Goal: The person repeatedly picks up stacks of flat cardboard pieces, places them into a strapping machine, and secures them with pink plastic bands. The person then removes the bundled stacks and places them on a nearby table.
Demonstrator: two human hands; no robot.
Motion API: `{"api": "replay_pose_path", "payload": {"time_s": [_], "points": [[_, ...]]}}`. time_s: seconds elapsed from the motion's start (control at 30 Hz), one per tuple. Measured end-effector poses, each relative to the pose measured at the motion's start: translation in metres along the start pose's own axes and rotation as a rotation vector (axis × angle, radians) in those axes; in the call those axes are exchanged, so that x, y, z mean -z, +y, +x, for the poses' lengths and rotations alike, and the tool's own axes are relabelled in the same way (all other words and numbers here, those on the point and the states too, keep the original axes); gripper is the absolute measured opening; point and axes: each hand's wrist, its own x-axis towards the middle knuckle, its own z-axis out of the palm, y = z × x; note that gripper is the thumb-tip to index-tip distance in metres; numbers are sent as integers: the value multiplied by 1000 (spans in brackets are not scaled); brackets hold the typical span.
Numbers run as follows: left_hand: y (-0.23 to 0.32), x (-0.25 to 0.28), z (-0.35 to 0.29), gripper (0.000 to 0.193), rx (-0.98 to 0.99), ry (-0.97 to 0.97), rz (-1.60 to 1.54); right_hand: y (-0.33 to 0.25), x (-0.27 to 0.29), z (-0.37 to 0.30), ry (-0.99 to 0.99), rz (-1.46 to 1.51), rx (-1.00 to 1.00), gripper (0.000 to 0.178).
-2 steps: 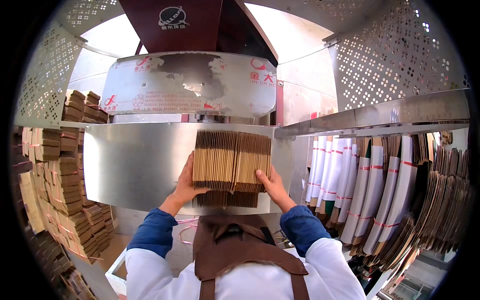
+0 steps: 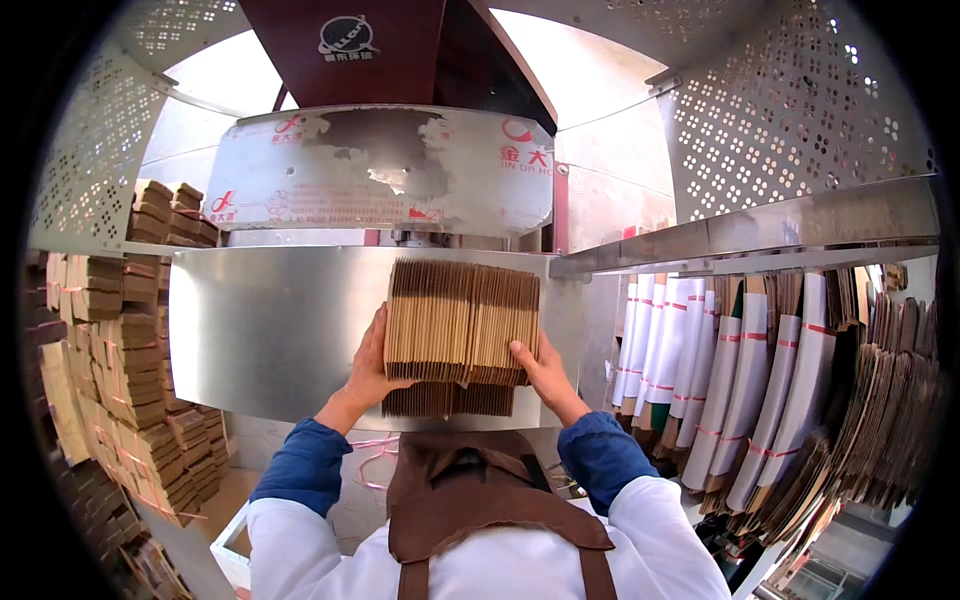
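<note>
A block of brown cardboard pieces (image 2: 430,320), stood on edge and packed in two side-by-side groups, rests on a shiny metal table (image 2: 270,330). My left hand (image 2: 369,368) presses against its left side, the thumb along the lower front edge. At the right side my right hand (image 2: 548,375) holds it, with the thumb on the near face. The block is squeezed between both hands. Another lower row of cardboard edges (image 2: 450,400) shows below the block, nearer to me.
Behind the table stands a machine with a scuffed metal panel (image 2: 250,170) and a dark red housing (image 2: 340,60). Tied cardboard stacks (image 2: 140,370) are piled at the left. Bundles of white and brown sheets (image 2: 740,390) stand at the right, below a metal bar (image 2: 780,235). Pink strapping (image 2: 375,455) hangs near my waist.
Almost nothing differs. The block and both hands sit very slightly further left in the picture, with the grip unchanged.
</note>
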Motion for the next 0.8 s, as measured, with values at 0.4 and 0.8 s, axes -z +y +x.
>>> {"api": "replay_pose_path", "payload": {"time_s": [0.4, 0.8], "points": [[128, -40, 33, 100, 57, -35, 463, 143, 11, 30, -117, 703, -313, 47], [158, -86, 36, 73, -5, -108, 429, -153, 33, 19, 363, -214, 705, 18]]}}
